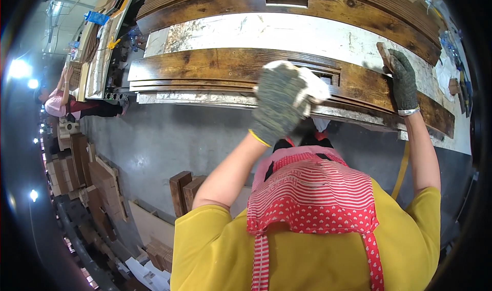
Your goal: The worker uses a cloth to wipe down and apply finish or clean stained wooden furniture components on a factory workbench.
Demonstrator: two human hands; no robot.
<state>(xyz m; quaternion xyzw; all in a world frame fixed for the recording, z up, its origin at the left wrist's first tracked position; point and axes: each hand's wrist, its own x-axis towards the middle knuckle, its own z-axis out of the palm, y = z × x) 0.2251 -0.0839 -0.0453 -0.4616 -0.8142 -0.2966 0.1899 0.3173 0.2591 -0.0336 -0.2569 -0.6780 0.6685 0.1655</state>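
A long brown-stained wooden board (205,64) lies along the near edge of the workbench, with more boards beneath it. My left hand (278,98), in a dark green mottled glove, is closed on a bunched white cloth (315,88) over the board's front edge. The cloth lies beside a rectangular slot (326,78) cut in the wood and hides part of it. Toward the board's right end, my right hand (405,81), gloved alike, grips a small flat brown wooden piece (383,56). Its exact kind I cannot make out.
More slatted brown boards (230,3), one with a slot, lie at the bench's far side. The paint-stained white bench top (246,32) shows between. Tools and plastic sit at the right end. Cut wood (180,191) stands on the floor behind; a person (57,104) works at far left.
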